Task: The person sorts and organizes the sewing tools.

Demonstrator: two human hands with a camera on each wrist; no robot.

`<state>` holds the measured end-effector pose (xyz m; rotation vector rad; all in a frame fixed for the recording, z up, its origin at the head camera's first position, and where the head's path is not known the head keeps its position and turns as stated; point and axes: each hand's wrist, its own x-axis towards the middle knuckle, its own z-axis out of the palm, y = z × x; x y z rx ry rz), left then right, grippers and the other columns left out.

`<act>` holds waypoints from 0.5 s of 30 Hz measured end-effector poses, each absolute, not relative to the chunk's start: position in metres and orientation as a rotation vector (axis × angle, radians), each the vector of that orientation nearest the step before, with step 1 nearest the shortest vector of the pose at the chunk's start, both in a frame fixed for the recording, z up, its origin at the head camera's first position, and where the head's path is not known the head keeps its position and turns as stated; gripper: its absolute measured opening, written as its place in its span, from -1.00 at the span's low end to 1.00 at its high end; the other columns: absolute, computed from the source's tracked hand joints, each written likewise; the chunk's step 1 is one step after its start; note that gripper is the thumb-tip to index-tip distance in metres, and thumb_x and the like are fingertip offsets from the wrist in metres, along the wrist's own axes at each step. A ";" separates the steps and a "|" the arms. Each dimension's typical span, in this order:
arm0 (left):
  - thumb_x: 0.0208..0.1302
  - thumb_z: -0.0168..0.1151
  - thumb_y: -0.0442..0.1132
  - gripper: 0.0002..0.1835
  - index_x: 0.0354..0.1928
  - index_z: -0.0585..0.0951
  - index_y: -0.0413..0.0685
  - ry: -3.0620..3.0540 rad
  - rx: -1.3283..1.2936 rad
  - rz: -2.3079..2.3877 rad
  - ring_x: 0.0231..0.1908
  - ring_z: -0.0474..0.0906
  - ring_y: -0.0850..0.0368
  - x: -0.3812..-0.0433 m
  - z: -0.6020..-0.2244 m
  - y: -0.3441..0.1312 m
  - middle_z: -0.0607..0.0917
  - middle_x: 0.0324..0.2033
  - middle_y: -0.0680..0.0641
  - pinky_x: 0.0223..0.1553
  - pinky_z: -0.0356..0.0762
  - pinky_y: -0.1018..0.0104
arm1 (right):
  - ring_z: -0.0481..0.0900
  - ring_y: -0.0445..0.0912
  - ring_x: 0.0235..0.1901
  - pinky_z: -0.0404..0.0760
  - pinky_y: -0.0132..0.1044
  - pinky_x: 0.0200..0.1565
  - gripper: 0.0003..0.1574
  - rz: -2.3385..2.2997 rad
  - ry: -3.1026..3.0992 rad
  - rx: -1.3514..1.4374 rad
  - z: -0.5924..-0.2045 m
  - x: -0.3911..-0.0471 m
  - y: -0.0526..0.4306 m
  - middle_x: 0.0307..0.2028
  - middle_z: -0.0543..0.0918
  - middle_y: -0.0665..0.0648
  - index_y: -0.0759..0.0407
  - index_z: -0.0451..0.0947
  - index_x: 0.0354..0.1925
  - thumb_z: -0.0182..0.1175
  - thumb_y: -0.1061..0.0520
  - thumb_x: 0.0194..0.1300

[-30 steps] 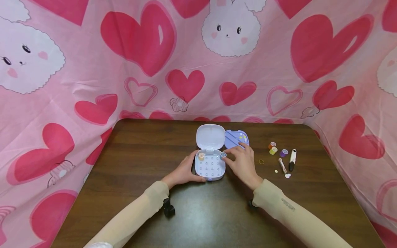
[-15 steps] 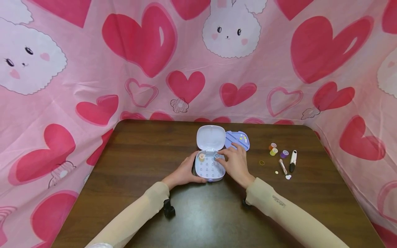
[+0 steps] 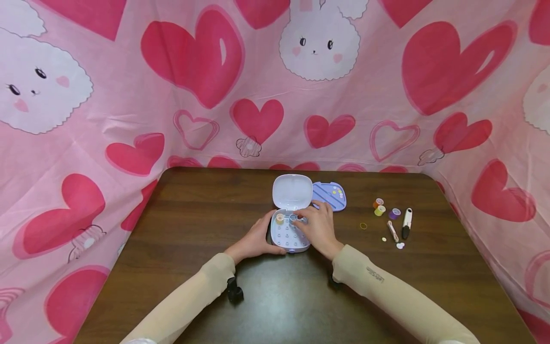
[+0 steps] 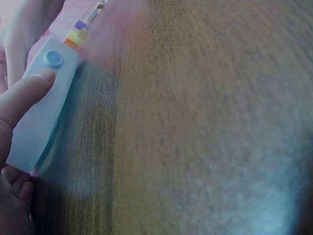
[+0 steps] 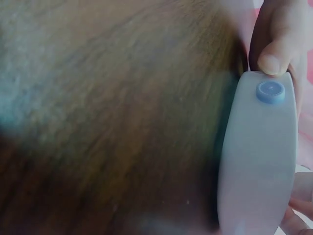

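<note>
In the head view a small white sewing box (image 3: 290, 241) stands on the table, its lid (image 3: 292, 191) raised. Rows of short pegs cover its floor, and a peach thread spool (image 3: 280, 219) sits at the back left. My left hand (image 3: 256, 239) grips the box's left side, its thumb (image 4: 32, 93) along the front by the blue button (image 4: 54, 59). Over the back row, my right hand (image 3: 320, 227) pinches a light blue thread spool (image 3: 293, 218). Whether that spool touches a peg is hidden by the fingers.
Behind the box on the right lies a purple tray (image 3: 330, 196) with small buttons. Farther right are orange (image 3: 378, 203), yellow (image 3: 380, 210) and purple (image 3: 395, 213) spools, a white-and-black tool (image 3: 407, 223), a small pale bundle (image 3: 393, 231), a yellow ring (image 3: 363, 226) and loose white pieces (image 3: 400, 245).
My right hand has moved left with the light blue spool, from the box's right rim to beside the peach spool. The left hand has kept its hold on the box.
</note>
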<state>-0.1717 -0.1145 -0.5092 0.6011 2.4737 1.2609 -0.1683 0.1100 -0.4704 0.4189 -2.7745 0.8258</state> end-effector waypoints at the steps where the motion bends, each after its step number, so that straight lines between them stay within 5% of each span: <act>1: -0.01 0.70 0.06 0.31 0.64 0.02 -0.04 2.472 0.600 1.261 0.41 0.27 -0.11 -0.171 -0.509 -0.115 0.29 0.51 -0.14 0.44 0.26 -0.17 | 0.39 0.29 0.33 0.00 0.36 0.43 -0.70 0.817 -2.775 0.417 -0.471 -0.168 0.109 -0.21 0.82 0.12 0.10 0.83 -0.07 0.54 0.08 0.21; 15: -0.04 0.72 0.04 0.31 0.64 0.05 -0.04 2.489 0.588 1.265 0.39 0.29 -0.12 -0.171 -0.509 -0.114 0.33 0.49 -0.13 0.43 0.26 -0.15 | 0.44 0.26 0.27 -0.06 0.42 0.42 -0.74 0.771 -2.785 0.316 -0.481 -0.172 0.097 -0.23 0.82 0.09 0.11 0.81 -0.14 0.53 0.04 0.22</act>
